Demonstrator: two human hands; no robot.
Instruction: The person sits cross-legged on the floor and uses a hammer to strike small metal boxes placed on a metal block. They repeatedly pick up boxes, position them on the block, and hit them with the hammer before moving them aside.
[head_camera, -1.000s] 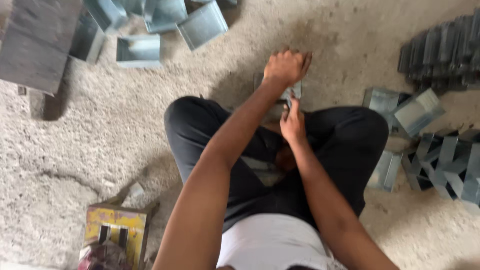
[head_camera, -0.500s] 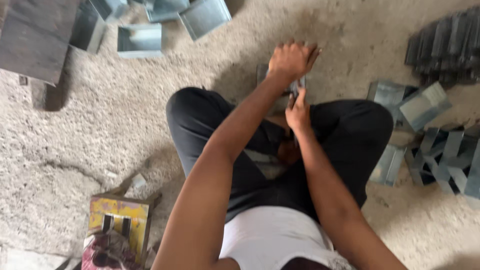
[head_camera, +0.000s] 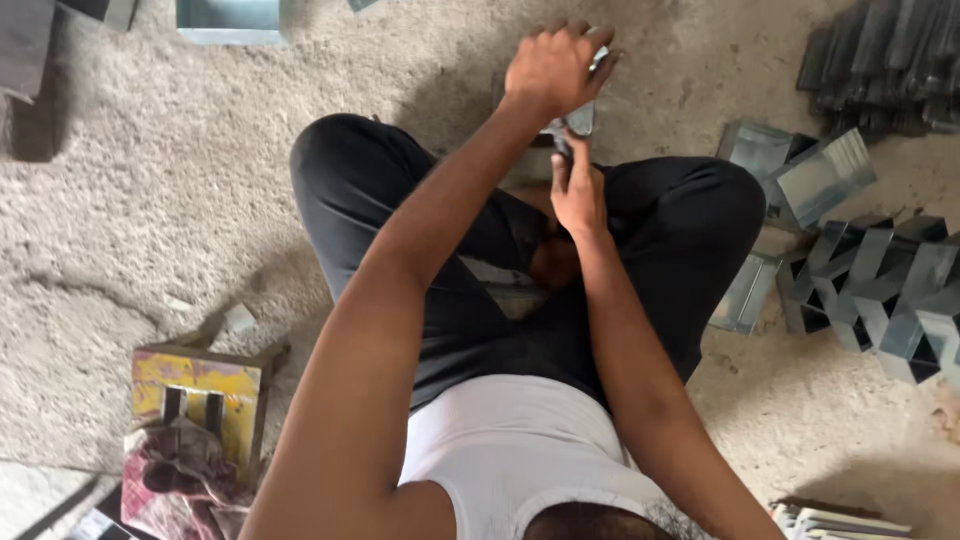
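While the gritty floor (head_camera: 150, 200) lies wide open on the left and folded metal boxes (head_camera: 880, 290) crowd the right edge, the left hand (head_camera: 555, 65) is fisted tight over a small metal piece (head_camera: 578, 122) beyond the crossed legs, the right hand (head_camera: 578, 190) pinching its lower end.

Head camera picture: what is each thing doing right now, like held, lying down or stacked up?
left hand: closed over the metal piece's top
right hand: fingers pressed on the metal piece
metal piece: held between both hands
folded metal boxes: lying in a row on the floor
yellow box: open, on the floor
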